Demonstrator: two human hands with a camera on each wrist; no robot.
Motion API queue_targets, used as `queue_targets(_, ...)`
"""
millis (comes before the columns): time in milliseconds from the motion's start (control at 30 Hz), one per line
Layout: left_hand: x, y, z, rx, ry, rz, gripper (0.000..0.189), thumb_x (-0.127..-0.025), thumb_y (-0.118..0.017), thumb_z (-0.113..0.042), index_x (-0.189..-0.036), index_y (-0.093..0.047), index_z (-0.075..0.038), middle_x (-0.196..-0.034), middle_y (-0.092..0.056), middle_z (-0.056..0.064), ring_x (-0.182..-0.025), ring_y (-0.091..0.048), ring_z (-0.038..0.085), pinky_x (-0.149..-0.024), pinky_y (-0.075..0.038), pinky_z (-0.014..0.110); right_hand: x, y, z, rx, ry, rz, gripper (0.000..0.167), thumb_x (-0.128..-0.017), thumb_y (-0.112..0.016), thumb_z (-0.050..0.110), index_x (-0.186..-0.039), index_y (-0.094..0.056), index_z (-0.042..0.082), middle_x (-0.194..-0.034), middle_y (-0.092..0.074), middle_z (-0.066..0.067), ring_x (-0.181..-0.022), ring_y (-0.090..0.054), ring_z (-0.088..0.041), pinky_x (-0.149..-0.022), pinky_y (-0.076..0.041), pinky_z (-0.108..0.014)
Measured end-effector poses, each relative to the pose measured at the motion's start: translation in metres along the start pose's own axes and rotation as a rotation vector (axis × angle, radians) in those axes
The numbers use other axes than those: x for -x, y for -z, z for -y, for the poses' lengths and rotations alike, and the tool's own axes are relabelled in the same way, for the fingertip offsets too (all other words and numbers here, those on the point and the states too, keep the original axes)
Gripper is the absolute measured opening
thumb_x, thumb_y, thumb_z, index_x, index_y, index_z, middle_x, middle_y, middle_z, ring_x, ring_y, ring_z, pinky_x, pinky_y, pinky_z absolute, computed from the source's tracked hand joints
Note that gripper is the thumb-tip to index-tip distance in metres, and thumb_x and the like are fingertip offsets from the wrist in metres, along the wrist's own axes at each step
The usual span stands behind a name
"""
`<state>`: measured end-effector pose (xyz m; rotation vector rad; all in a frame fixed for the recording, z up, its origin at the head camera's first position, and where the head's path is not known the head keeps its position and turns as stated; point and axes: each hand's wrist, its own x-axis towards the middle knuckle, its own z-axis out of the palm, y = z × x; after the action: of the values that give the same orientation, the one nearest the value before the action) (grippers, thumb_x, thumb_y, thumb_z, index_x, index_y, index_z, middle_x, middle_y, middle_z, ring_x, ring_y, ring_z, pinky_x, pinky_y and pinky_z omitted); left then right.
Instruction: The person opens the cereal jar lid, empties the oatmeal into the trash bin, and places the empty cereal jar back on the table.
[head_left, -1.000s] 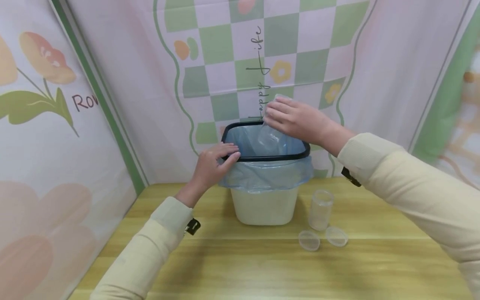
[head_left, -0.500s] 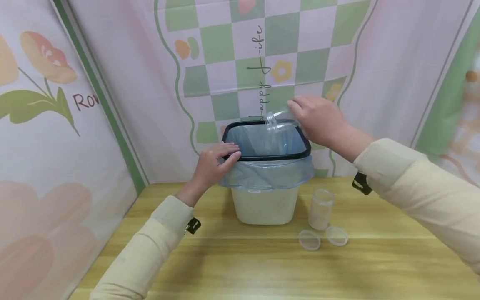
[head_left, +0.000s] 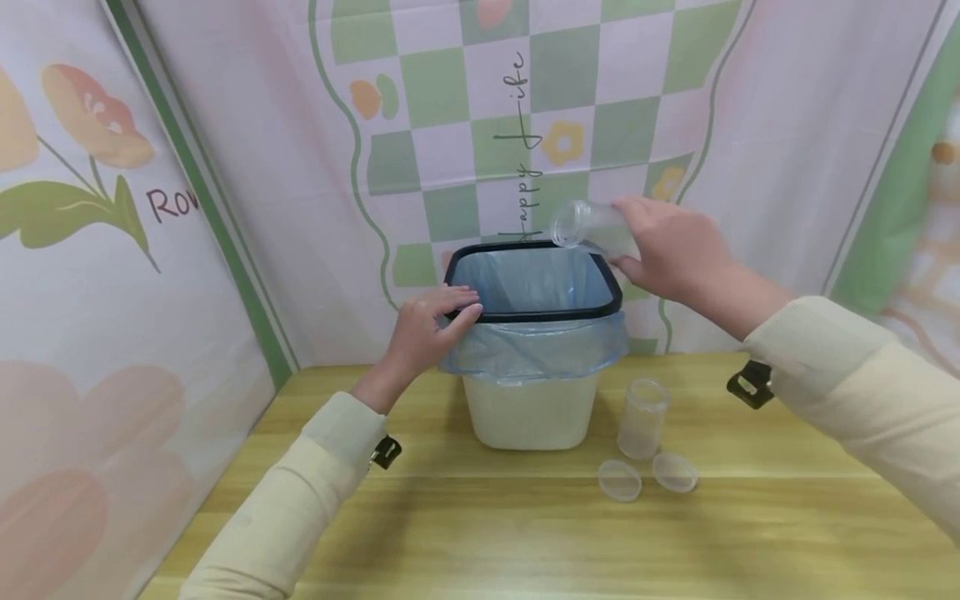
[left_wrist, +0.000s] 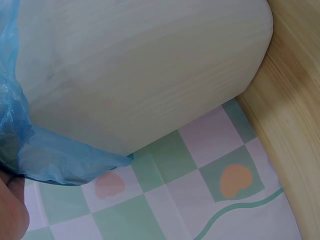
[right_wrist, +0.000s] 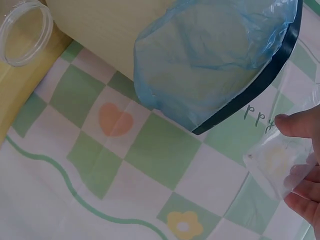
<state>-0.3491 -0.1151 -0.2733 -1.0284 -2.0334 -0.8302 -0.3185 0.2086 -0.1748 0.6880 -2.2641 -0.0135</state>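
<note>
My right hand [head_left: 678, 250] holds a clear plastic jar [head_left: 592, 229] above the right side of the bin, tipped on its side with its threaded mouth facing left. In the right wrist view, thumb and fingers wrap the jar [right_wrist: 272, 167] close to its base. My left hand [head_left: 423, 329] rests on the left front corner of the white trash bin [head_left: 532, 417], fingers and thumb lying over the black rim [head_left: 551, 316]. A blue bag [head_left: 532, 354] lines the bin and hangs over its outside.
Right of the bin, a second clear jar [head_left: 642, 421] stands upright without a lid on the wooden table [head_left: 487, 533]. Two clear round lids [head_left: 619, 481] lie in front of it. A patterned curtain [head_left: 427, 75] hangs close behind the bin.
My right hand has drawn back to the right, turning the jar from mouth-down over the bin to lying sideways. The left hand keeps its place on the rim.
</note>
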Motion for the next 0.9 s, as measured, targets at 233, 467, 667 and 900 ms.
queue_targets(233,0.001,0.001,0.001,-0.002,0.004,0.001,0.024,-0.093,-0.066,-0.021,-0.108,-0.074,-0.004,-0.11,-0.071,0.009,-0.112,-0.063,0.021,-0.101,-0.045,0.035,0.015,0.006,-0.004,-0.052,-0.107,0.038,0.068,-0.078,-0.08,0.018,-0.13,-0.047,-0.011,-0.121,-0.058,-0.032,-0.094,-0.06,-0.048,-0.069,-0.051,-0.059)
queue_targets(467,0.001,0.002,0.0,-0.004,0.003,0.001,0.024,-0.092,-0.066,-0.021,-0.108,-0.075,-0.004,-0.11,-0.071,0.009,-0.112,-0.063,0.021,-0.1,-0.045,0.035,0.034,0.004,-0.01,-0.122,-0.139,-0.008,0.066,-0.076,-0.082,0.016,-0.126,-0.049,-0.014,-0.112,-0.059,-0.034,-0.086,-0.06,-0.047,-0.068,-0.049,-0.059)
queue_targets(667,0.001,0.002,0.001,-0.006,-0.004,0.003,0.024,-0.092,-0.067,-0.02,-0.108,-0.075,-0.004,-0.11,-0.071,0.009,-0.111,-0.063,0.022,-0.1,-0.045,0.035,0.056,0.003,-0.013,-0.192,-0.193,-0.039,0.063,-0.074,-0.083,0.016,-0.12,-0.051,-0.013,-0.1,-0.061,-0.031,-0.078,-0.059,-0.043,-0.065,-0.049,-0.057)
queue_targets(900,0.0,0.001,0.002,0.0,-0.013,0.004,0.024,-0.092,-0.067,-0.02,-0.108,-0.074,-0.004,-0.11,-0.071,0.009,-0.112,-0.063,0.021,-0.1,-0.045,0.035,0.08,0.004,-0.013,-0.298,-0.301,-0.026,0.055,-0.076,-0.083,0.019,-0.111,-0.051,-0.009,-0.101,-0.059,-0.029,-0.088,-0.059,-0.046,-0.073,-0.048,-0.059)
